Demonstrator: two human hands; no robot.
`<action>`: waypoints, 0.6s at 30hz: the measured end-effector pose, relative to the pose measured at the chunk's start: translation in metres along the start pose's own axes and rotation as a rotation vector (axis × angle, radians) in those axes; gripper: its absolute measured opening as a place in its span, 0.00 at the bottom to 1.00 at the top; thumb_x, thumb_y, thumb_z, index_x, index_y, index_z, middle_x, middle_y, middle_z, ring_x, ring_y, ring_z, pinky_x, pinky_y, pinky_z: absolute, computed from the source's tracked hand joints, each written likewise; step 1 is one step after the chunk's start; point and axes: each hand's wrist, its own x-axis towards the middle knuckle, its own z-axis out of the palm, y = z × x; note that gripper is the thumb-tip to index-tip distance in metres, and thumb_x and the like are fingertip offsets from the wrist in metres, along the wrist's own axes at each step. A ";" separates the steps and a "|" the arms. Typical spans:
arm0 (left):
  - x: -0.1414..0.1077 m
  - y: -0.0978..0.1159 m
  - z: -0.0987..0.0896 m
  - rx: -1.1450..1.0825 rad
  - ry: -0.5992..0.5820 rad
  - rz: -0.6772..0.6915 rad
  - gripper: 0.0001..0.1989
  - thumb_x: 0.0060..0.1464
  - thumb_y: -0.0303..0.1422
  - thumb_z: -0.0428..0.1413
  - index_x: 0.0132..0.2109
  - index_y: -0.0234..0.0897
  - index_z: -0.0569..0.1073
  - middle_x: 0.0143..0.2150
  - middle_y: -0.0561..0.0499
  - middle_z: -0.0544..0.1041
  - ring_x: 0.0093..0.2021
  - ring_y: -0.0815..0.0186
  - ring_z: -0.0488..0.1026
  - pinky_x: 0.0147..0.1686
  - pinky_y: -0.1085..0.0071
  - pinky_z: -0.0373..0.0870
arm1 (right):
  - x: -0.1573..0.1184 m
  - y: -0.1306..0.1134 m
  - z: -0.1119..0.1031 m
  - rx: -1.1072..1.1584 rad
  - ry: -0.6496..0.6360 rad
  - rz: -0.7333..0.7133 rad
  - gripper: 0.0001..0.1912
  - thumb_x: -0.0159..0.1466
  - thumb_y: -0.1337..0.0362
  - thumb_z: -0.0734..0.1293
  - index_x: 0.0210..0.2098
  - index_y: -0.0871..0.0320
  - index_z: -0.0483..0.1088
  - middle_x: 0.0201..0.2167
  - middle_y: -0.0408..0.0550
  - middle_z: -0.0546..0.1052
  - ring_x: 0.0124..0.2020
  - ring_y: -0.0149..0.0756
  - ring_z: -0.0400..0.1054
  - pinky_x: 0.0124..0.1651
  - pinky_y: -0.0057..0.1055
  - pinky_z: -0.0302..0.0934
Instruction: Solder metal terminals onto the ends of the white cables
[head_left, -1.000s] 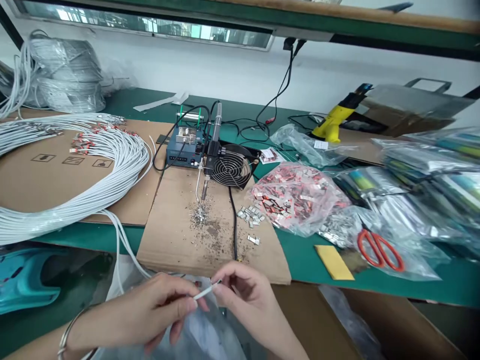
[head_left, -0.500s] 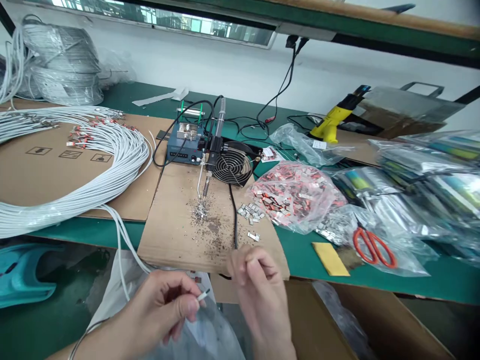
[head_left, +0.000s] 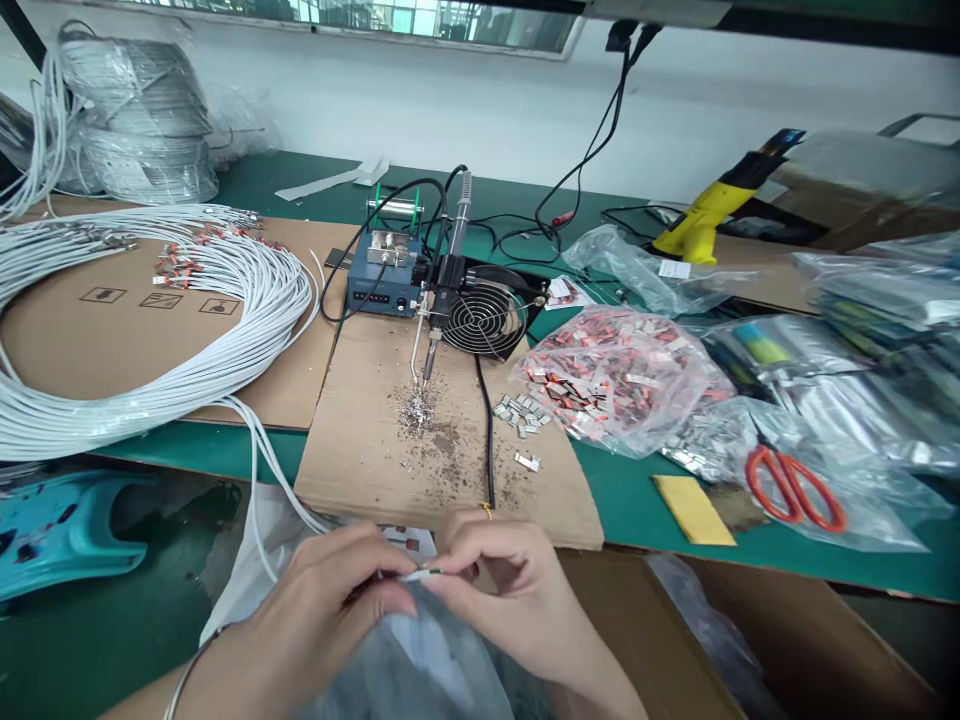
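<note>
White cable (head_left: 412, 576), pinched in left hand (head_left: 330, 592); tip (head_left: 433, 571), pinched in right hand (head_left: 506, 578)

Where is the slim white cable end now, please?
The slim white cable end is in the head view, low and slightly left of centre, held between left hand and right hand, below the brown cardboard sheet.

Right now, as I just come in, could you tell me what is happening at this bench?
A person's left hand holds a thin white cable end, and the right hand pinches at its tip. Beyond the hands, a soldering iron points down at small scraps; bundled white cables lie to the left.
</note>
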 end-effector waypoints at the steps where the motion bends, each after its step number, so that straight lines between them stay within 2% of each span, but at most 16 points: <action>1: 0.000 0.000 0.001 -0.047 0.028 -0.009 0.03 0.53 0.25 0.54 0.34 0.34 0.72 0.26 0.53 0.68 0.26 0.76 0.65 0.25 0.82 0.57 | 0.000 0.003 0.001 0.074 0.017 -0.025 0.05 0.53 0.71 0.68 0.21 0.63 0.68 0.17 0.43 0.65 0.21 0.25 0.57 0.24 0.23 0.51; 3: 0.000 0.000 0.005 -0.240 0.058 -0.116 0.02 0.51 0.27 0.56 0.32 0.34 0.73 0.25 0.53 0.67 0.25 0.76 0.65 0.24 0.82 0.59 | -0.001 0.011 0.007 0.238 0.056 -0.077 0.05 0.52 0.73 0.68 0.21 0.62 0.67 0.16 0.43 0.64 0.21 0.25 0.55 0.23 0.23 0.49; 6: 0.001 -0.001 0.011 -0.645 0.002 -0.387 0.13 0.50 0.37 0.57 0.28 0.29 0.71 0.21 0.52 0.66 0.20 0.76 0.65 0.20 0.83 0.60 | -0.002 0.020 0.023 0.472 0.105 -0.119 0.04 0.53 0.72 0.67 0.23 0.60 0.69 0.17 0.42 0.63 0.21 0.25 0.55 0.24 0.23 0.49; 8: 0.004 0.000 0.013 -0.812 -0.045 -0.532 0.18 0.47 0.42 0.58 0.26 0.27 0.68 0.20 0.51 0.67 0.18 0.75 0.65 0.20 0.82 0.61 | -0.003 0.024 0.036 0.594 0.156 -0.124 0.03 0.55 0.70 0.67 0.26 0.57 0.70 0.19 0.42 0.63 0.23 0.26 0.55 0.26 0.24 0.50; 11: 0.009 0.001 0.014 -0.898 -0.058 -0.578 0.22 0.45 0.45 0.59 0.25 0.28 0.65 0.16 0.51 0.66 0.16 0.73 0.65 0.19 0.80 0.62 | -0.003 0.026 0.051 0.721 0.256 -0.120 0.03 0.57 0.67 0.66 0.27 0.56 0.69 0.19 0.42 0.62 0.24 0.27 0.55 0.28 0.25 0.51; 14: 0.008 0.001 0.010 -0.702 -0.009 -0.496 0.19 0.49 0.43 0.57 0.26 0.28 0.68 0.17 0.51 0.66 0.17 0.73 0.64 0.19 0.79 0.60 | -0.001 0.021 0.044 0.643 0.206 -0.041 0.07 0.57 0.66 0.66 0.24 0.60 0.65 0.19 0.43 0.62 0.23 0.27 0.55 0.26 0.25 0.51; 16: 0.004 0.001 0.005 -0.397 0.013 -0.360 0.13 0.54 0.37 0.53 0.28 0.30 0.72 0.20 0.51 0.67 0.20 0.74 0.64 0.21 0.79 0.58 | 0.002 0.013 0.029 0.399 0.104 0.038 0.07 0.55 0.67 0.66 0.24 0.61 0.64 0.20 0.44 0.63 0.23 0.27 0.56 0.25 0.25 0.50; 18: 0.000 0.002 0.002 -0.129 -0.013 -0.237 0.09 0.56 0.31 0.51 0.32 0.33 0.74 0.22 0.50 0.68 0.24 0.73 0.64 0.25 0.77 0.58 | 0.004 0.003 0.011 0.117 0.014 0.078 0.03 0.54 0.68 0.66 0.25 0.62 0.67 0.21 0.45 0.66 0.24 0.27 0.57 0.26 0.25 0.51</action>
